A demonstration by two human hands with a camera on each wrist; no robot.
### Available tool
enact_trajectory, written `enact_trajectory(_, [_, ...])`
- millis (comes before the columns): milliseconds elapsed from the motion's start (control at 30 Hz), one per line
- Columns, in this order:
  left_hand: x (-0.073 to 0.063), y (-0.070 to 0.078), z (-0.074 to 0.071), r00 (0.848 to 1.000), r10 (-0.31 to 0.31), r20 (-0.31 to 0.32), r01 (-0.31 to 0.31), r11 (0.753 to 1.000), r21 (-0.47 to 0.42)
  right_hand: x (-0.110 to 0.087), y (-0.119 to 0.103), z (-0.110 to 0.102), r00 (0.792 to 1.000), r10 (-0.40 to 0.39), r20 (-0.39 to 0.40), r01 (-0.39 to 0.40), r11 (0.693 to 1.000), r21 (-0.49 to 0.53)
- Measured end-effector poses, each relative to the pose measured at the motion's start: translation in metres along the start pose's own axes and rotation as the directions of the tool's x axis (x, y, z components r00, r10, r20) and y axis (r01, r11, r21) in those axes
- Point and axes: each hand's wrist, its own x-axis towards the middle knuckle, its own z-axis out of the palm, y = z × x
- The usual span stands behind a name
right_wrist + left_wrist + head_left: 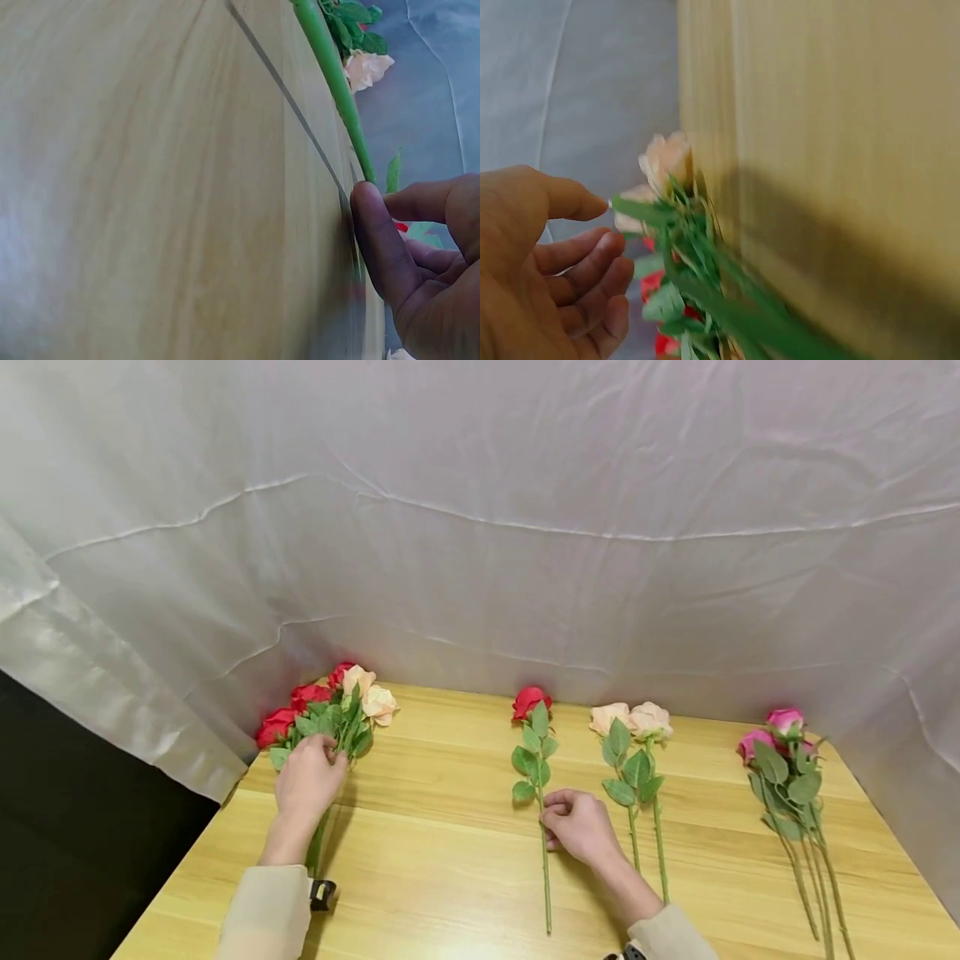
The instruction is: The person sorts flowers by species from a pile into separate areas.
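My right hand [581, 827] pinches the green stem of a single red rose [531, 702] between thumb and fingertips. That stem [337, 90] slants up from the fingertips in the right wrist view, close over the tabletop. On the left, my left hand [309, 781] is at the leaves of a bunch of red roses [276, 727] and peach roses [379, 703]. In the left wrist view its thumb [577, 199] and loosely bent fingers stand apart, the thumb tip right at a green leaf [641, 211]. The bunch's stems run partly under the left forearm.
Two peach roses [649, 720] lie right of the single red rose, their stems partly behind the right forearm. A group of pink roses [785, 720] lies at the table's right end. A grey cloth [480, 568] hangs along the back edge of the wooden table [442, 860].
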Motion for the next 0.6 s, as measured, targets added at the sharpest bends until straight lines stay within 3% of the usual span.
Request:
enact_trajectory(367, [0.002, -0.017, -0.004, 0.990, 0.006, 0.142, -0.018, 0.996, 0.084, 0.003, 0.004, -0.001, 1.000, -0.013, 0.021, 0.013, 1.000, -0.009])
enact_trajectory(600, [0.004, -0.023, 0.000, 0.982, 0.007, 0.190, -0.026, 0.995, 0.099, 0.003, 0.003, 0.000, 0.999, -0.020, 0.027, 0.021, 0.999, -0.032])
